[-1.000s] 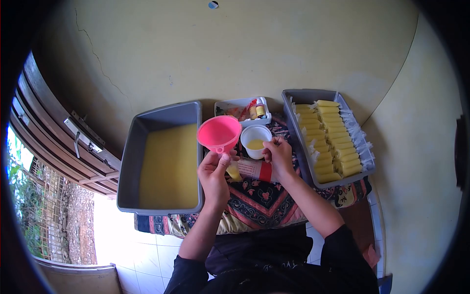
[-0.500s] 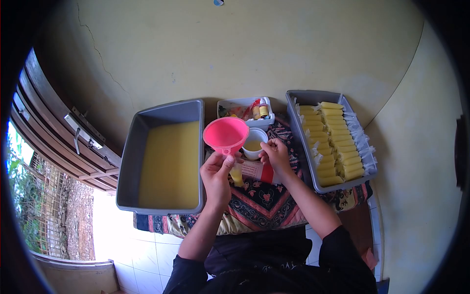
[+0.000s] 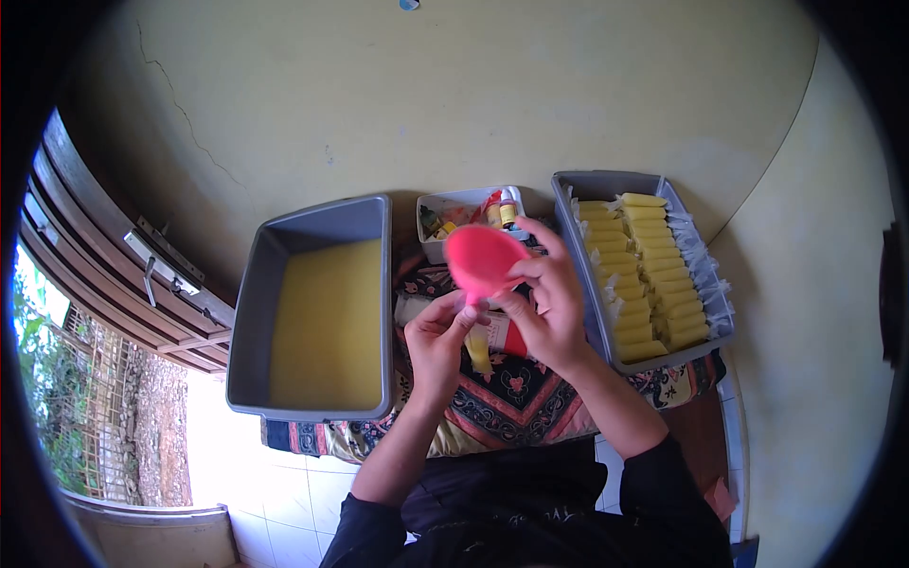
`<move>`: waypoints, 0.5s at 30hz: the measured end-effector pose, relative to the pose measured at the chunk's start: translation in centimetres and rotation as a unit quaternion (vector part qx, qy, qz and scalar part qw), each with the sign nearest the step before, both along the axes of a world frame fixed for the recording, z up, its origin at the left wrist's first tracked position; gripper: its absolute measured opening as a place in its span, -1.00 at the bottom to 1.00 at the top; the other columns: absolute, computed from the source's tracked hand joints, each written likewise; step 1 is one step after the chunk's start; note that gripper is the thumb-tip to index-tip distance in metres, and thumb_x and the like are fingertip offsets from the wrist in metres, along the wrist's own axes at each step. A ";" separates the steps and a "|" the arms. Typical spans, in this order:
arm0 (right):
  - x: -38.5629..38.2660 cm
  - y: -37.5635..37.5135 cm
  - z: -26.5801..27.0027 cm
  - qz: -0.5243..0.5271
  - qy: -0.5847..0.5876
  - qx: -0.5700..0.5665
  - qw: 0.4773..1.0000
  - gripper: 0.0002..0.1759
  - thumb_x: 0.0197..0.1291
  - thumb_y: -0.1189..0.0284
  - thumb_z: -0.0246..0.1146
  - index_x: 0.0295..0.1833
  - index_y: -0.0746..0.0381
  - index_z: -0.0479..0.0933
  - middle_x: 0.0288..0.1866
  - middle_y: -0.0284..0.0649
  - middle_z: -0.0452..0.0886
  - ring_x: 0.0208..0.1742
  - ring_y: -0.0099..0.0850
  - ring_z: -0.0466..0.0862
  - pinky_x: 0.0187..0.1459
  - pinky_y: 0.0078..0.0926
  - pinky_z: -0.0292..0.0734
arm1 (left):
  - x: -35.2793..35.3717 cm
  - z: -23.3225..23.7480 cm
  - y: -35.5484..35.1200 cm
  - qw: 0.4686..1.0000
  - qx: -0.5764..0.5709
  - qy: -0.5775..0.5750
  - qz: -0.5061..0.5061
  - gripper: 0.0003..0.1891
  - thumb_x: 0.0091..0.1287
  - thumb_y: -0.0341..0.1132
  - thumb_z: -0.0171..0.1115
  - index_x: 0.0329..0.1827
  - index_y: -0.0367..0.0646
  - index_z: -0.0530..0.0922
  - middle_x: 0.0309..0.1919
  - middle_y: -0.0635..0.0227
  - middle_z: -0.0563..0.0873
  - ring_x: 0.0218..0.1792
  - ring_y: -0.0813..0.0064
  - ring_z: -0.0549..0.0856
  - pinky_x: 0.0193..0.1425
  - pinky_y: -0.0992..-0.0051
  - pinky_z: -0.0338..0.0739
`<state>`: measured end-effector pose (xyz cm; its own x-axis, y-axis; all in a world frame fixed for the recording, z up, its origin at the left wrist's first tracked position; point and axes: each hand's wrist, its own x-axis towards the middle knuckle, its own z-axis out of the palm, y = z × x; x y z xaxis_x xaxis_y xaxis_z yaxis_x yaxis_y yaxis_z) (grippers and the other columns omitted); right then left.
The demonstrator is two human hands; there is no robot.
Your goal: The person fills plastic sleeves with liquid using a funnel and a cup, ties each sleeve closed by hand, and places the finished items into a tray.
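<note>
The pink funnel [image 3: 481, 257] is tilted in front of me, slightly blurred. My right hand [image 3: 551, 308] grips its rim from the right, with the index finger raised. Just below, my left hand [image 3: 439, 343] pinches around the funnel's spout and the top of a clear plastic bag. That bag [image 3: 478, 352] hangs under the fingers, partly filled with yellow liquid. The white cup seen earlier is hidden behind the funnel and my right hand.
On the left stands a grey tub [image 3: 386, 379] of yellow liquid. Another grey tub [image 3: 625, 367], at right, holds rows of filled yellow bags. A white basket [image 3: 434, 250] with small bottles sits at the back. Patterned cloth [image 3: 516, 417] covers the table; a red-and-white packet [image 3: 511, 333] lies on it.
My right hand has left the white cup and taken the funnel's rim. The funnel has moved right and tilted. My left hand and the bag have shifted slightly right and down.
</note>
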<state>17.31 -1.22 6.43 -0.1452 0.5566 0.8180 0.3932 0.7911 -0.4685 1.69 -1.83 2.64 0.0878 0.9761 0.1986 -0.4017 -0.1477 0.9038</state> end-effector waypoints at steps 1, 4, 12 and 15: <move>-0.2 0.0 0.0 0.048 0.121 -0.039 0.991 -0.73 0.21 0.44 0.32 -0.05 0.34 0.47 0.38 0.06 0.19 0.27 -0.16 0.48 0.20 -0.23 0.50 | -0.1 0.0 0.0 1.000 0.000 -0.001 0.002 -0.80 0.33 -0.48 0.24 -0.03 -0.38 0.61 -0.23 0.26 0.74 -0.22 0.56 0.68 -0.02 0.54 0.55; 0.1 1.0 -0.5 0.082 0.258 -0.069 0.960 -0.80 0.28 0.56 0.23 -0.05 0.42 0.43 0.29 0.00 0.26 0.26 -0.28 0.48 0.25 -0.32 0.50 | -0.1 0.0 0.2 0.999 -0.018 0.017 0.032 -0.90 0.32 -0.49 0.23 -0.17 -0.33 0.63 -0.32 0.31 0.72 -0.28 0.58 0.66 -0.07 0.56 0.50; 1.3 4.1 -7.7 -0.135 0.041 -0.107 0.984 -0.78 0.08 0.46 0.36 -0.22 0.29 0.48 0.21 0.13 0.35 0.27 0.07 0.42 0.26 -0.18 0.34 | 0.0 0.3 0.0 0.999 -0.017 -0.008 0.043 -0.94 0.30 -0.52 0.23 -0.28 -0.30 0.65 -0.31 0.31 0.72 -0.25 0.58 0.64 -0.05 0.56 0.47; 1.3 3.7 -8.8 -0.171 -0.054 -0.097 0.979 -0.76 0.07 0.48 0.35 -0.17 0.31 0.50 0.29 0.15 0.30 0.33 0.06 0.37 0.29 -0.17 0.31 | -0.2 0.4 0.1 0.999 0.032 0.003 0.035 -0.95 0.28 -0.54 0.23 -0.28 -0.31 0.65 -0.30 0.31 0.69 -0.22 0.58 0.61 -0.06 0.57 0.45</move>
<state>18.64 2.52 -2.36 -0.0029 0.7317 0.6817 0.6746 0.5047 -0.5388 1.49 -1.69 3.04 0.0210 0.9655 0.2597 -0.3827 -0.2322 0.8942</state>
